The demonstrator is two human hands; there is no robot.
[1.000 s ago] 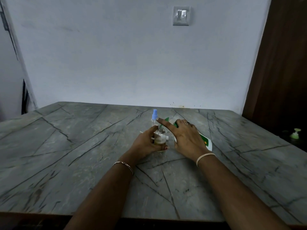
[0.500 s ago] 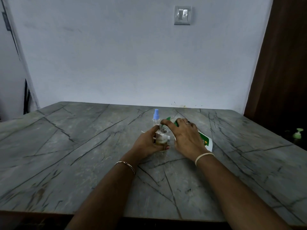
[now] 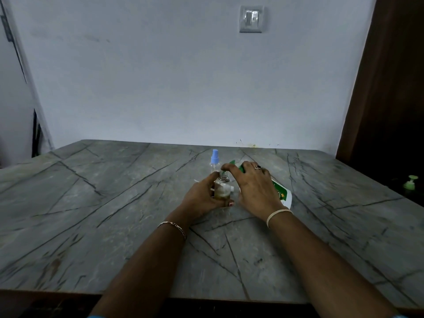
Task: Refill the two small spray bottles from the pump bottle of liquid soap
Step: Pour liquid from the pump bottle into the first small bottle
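Note:
A small clear spray bottle point(image 3: 222, 190), without its cap and holding yellowish liquid, stands upright on the grey marble table point(image 3: 114, 203). My left hand point(image 3: 202, 198) grips its body. My right hand point(image 3: 252, 187) reaches over it, the forefinger curled down onto the bottle's open threaded neck. Behind stands the second small spray bottle point(image 3: 215, 159) with a blue spray cap. A white and green soap container point(image 3: 283, 193) lies on the table under and behind my right hand, mostly hidden.
A green pump head point(image 3: 410, 182) sits low in the dark area past the table's right edge. A wall with a light switch point(image 3: 251, 18) rises behind the table. A dark wooden door stands at right.
My right forefinger, which was pointing out straight to the left, has curled down onto the neck of the open bottle. The left hand keeps its grip.

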